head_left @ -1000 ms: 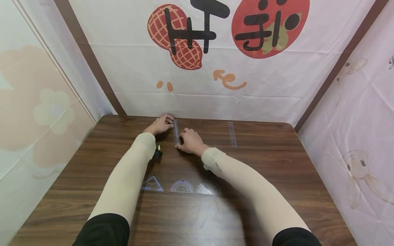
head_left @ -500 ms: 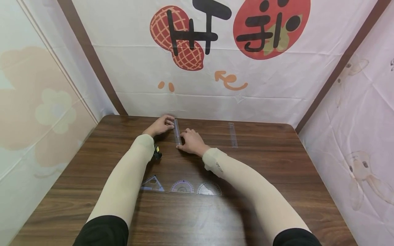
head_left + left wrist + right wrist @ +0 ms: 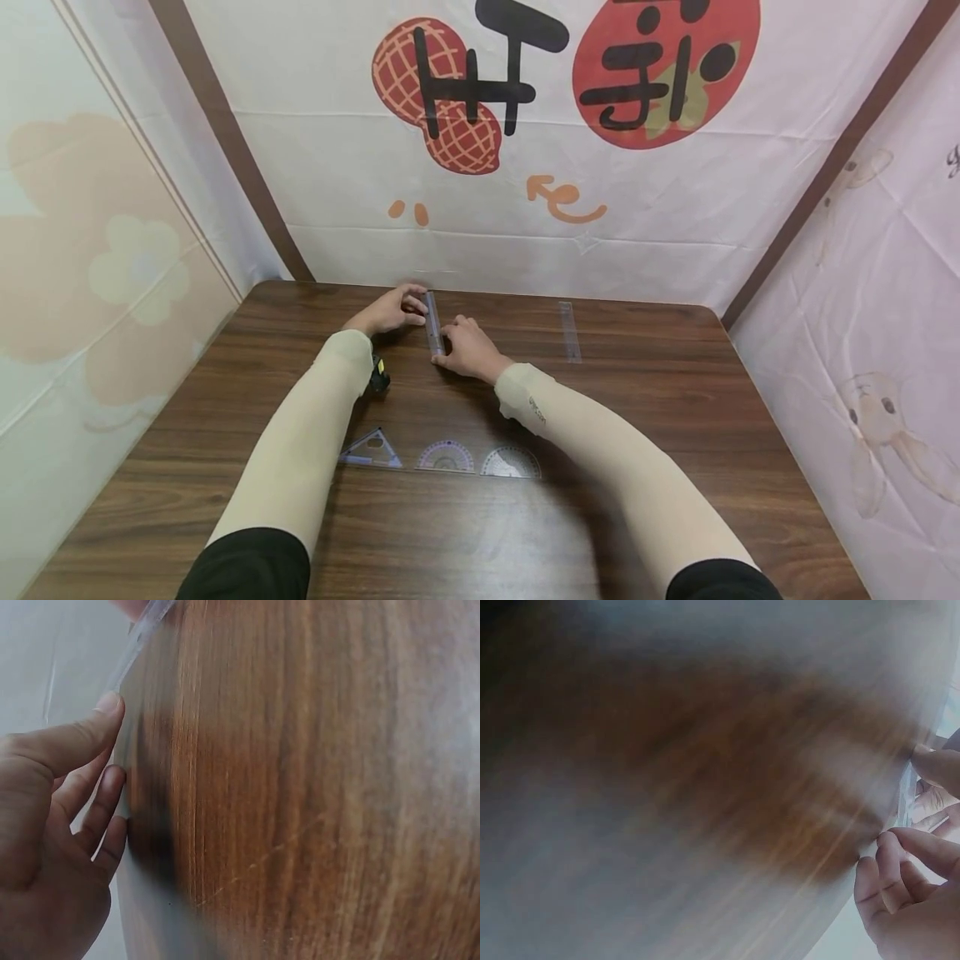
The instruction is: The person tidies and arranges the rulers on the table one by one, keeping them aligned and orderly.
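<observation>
Near the table's far edge, a clear ruler [image 3: 434, 325] lies lengthwise between my two hands. My left hand [image 3: 393, 308] pinches its far end; in the left wrist view the thumb tip [image 3: 110, 703] meets the end of the clear strip, the other fingers curving below. From the near end, my right hand [image 3: 468, 348] holds the ruler between thumb and fingers. The right wrist view shows a short piece of the ruler [image 3: 906, 796] between the right thumb [image 3: 939, 769] and fingers, with the left hand beyond it.
A second clear ruler [image 3: 570, 332] lies farther right. Closer to me, a set square [image 3: 363, 459], partly behind the left sleeve, and two protractors [image 3: 446, 456] form a row. A small black device [image 3: 380, 375] sits at the left wrist. Fabric walls [image 3: 465, 258] border the table.
The left wrist has shifted slightly left and the left thumb sits a little lower beside the ruler. The head view has moved slightly. Ruler and right hand keep their places.
</observation>
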Demonstrator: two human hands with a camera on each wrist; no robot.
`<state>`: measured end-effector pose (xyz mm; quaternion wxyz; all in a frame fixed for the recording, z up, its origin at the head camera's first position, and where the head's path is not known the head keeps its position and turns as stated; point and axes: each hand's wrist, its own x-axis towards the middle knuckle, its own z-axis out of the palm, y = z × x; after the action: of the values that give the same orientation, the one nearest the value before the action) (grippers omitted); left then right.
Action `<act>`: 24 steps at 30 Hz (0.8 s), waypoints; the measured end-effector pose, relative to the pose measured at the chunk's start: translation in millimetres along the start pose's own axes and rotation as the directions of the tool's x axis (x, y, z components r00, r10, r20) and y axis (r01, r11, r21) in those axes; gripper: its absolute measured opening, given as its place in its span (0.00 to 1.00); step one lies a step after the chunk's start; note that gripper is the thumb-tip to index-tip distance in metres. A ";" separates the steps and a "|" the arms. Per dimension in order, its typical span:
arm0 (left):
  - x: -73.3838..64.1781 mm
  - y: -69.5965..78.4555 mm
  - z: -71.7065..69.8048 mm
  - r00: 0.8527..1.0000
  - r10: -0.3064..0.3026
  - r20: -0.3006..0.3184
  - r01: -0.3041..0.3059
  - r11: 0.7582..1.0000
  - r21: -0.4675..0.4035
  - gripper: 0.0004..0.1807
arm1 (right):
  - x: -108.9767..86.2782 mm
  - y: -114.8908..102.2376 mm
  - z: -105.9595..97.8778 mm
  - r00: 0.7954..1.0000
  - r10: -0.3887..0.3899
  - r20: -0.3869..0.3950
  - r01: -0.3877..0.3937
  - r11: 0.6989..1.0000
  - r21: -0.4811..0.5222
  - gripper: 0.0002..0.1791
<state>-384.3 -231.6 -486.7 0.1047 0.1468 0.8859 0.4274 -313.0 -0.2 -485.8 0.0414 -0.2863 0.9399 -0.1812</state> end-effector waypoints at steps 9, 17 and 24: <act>-2.3 -2.0 0.3 1.000 0.004 -0.012 -0.004 1.000 0.012 0.38 | 2.2 7.8 2.0 1.000 0.000 0.017 -0.001 0.997 0.075 0.36; -4.8 -1.5 -0.8 1.000 -0.006 -0.004 0.006 1.000 0.016 0.38 | 0.3 13.5 -0.4 0.999 -0.048 -0.011 0.049 0.993 0.105 0.32; -6.3 3.0 1.2 1.000 -0.008 -0.020 0.009 0.999 0.050 0.38 | -4.1 16.2 -1.4 0.998 -0.057 -0.025 0.060 0.984 0.169 0.31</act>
<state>-377.5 -231.1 -484.7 0.0941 0.1415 0.8979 0.4062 -318.3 15.0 -490.5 0.0509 -0.3074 0.9126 -0.2646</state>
